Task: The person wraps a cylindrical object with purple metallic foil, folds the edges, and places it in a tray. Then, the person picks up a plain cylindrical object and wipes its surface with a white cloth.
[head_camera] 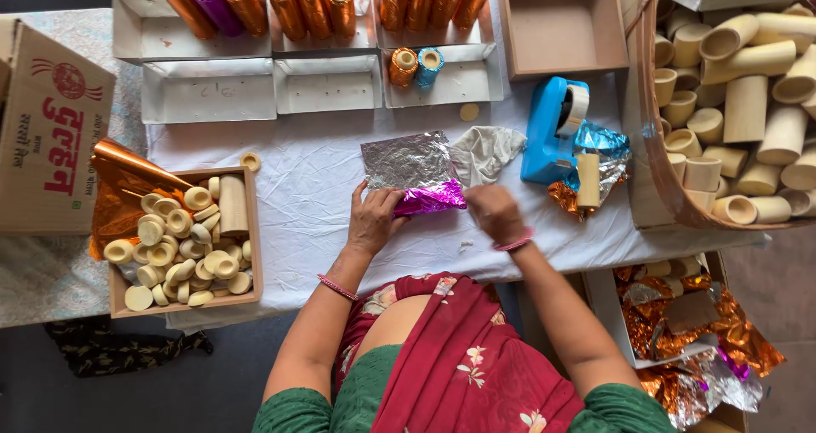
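A sheet of foil [410, 161], silver on top and purple underneath, lies on the white tablecloth [306, 186]. Its near edge is rolled around a tube, showing as a purple roll [430, 200]. My left hand [372, 220] presses on the roll's left end with fingers spread over it. At the roll's right end my right hand [495, 214] grips with fingers curled. Both wrists wear pink bangles.
A wooden box [248, 229] of small cream caps sits at the left, with orange foil [119, 191] beside it. Foil-wrapped tubes [306, 4] lie in white trays behind. A blue tape dispenser [551, 131], grey cloth [486, 151] and basket [646, 161] of bare tubes stand right.
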